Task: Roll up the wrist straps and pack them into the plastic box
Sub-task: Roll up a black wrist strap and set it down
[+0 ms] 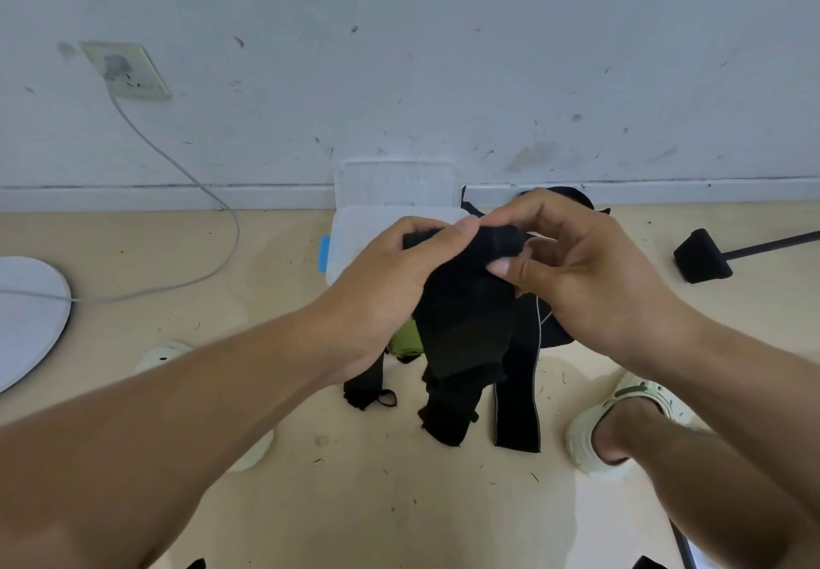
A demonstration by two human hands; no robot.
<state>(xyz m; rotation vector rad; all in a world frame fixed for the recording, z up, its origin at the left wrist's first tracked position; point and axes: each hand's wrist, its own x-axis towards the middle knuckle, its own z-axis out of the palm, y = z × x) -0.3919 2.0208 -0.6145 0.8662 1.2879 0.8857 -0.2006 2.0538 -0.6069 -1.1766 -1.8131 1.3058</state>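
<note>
hands, left [390,275] and right [577,266], pinch a black wrist strap [466,302] between them above the plastic box [350,235].

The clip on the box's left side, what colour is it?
Blue clip, on the box, head view.

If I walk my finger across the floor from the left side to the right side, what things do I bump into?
White round base → grey cable → plastic box → left hand → black strap → right hand → black block on a rod.
</note>
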